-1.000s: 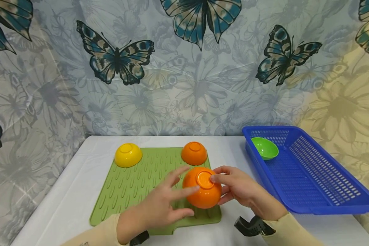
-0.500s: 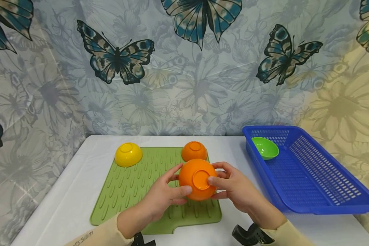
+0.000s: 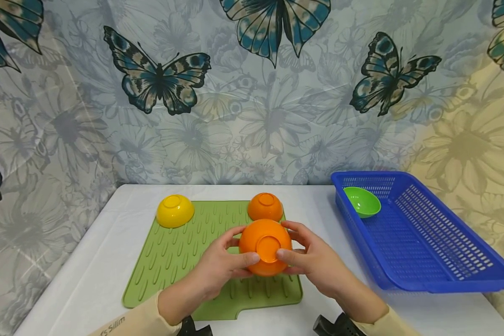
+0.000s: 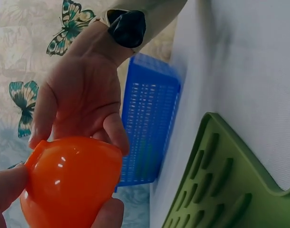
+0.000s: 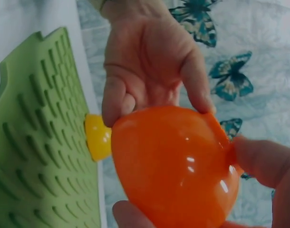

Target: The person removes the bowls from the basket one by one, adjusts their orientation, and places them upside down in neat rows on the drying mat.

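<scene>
Both hands hold an orange bowl point(image 3: 265, 233) above the front right of the green drying mat point(image 3: 185, 261), its ringed base turned toward the head camera. My left hand point(image 3: 216, 266) grips the left side, thumb on the base and fingers round the rim. On the opposite side my right hand point(image 3: 319, 261) grips it the same way. In both wrist views the orange bowl point(image 4: 73, 180) hangs between the fingers of the two hands. Behind it, a second orange bowl point(image 3: 265, 206) lies upside down at the mat's far right corner. A yellow bowl point(image 3: 175, 211) sits upside down at the far left corner.
A blue plastic basket point(image 3: 420, 252) stands on the right of the white-covered table point(image 3: 92, 247). Inside its far left corner a green bowl point(image 3: 362, 202) leans tilted. A butterfly-print cloth point(image 3: 273, 116) hangs behind the table.
The left hand has closed from spread fingers to a grip on the orange bowl. The bowl has moved left and slightly up, its base turning to face the head camera more squarely.
</scene>
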### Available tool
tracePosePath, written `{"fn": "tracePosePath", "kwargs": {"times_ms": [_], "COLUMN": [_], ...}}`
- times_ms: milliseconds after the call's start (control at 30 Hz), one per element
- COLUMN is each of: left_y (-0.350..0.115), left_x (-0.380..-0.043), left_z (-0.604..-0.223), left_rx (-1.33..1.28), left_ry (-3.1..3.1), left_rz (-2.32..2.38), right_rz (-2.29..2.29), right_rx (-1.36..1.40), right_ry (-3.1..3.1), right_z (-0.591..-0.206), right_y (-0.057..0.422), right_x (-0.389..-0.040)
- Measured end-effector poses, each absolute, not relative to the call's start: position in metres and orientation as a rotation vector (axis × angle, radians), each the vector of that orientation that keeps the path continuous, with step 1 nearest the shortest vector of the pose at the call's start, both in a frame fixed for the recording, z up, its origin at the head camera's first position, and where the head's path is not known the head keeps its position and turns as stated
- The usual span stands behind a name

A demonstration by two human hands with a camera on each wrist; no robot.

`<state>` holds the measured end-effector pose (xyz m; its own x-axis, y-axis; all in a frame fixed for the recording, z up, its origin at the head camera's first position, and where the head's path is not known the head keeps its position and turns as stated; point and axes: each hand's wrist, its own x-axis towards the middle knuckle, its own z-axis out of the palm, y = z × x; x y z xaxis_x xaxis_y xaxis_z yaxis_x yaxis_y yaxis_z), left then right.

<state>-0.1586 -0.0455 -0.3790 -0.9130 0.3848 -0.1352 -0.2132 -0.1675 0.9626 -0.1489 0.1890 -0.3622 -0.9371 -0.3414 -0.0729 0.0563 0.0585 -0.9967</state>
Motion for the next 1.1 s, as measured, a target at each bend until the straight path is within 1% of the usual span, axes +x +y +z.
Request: {"fn": "tracePosePath", "kwargs": {"times_ms": [200, 400, 567, 733, 900, 1100], "left_y": [-0.05, -0.058, -0.067, -0.074, -0.083, -0.097], "left_x": [-0.157, -0.152, -0.15, -0.149, -0.15, -0.153], "left_z": [-0.379, -0.382, -0.387, -0.389, -0.386, -0.379], "left_rx": [0.207, 0.362, 0.538, 0.655, 0.621, 0.512], "left_ry": [1.739, 1.914, 2.244, 2.401, 2.507, 2.567], "left_rz": [2.134, 2.045, 1.853, 1.731, 1.65, 1.645], "right_rz": [-1.74, -1.708, -1.749, -1.825, -1.808, -1.752], "right_rx": [-0.423, -0.39, -0.354, -0.318, -0.342, -0.421], "right_ry": [2.338, 2.4, 2.336, 2.227, 2.269, 2.375], "right_z": [-0.364, -0.364, -0.368, -0.372, -0.375, -0.377], "right_y": [0.19, 0.188, 0.181, 0.172, 0.161, 0.145], "right_x": [-0.146, -0.146, -0.146, -0.147, -0.152, -0.161]}}
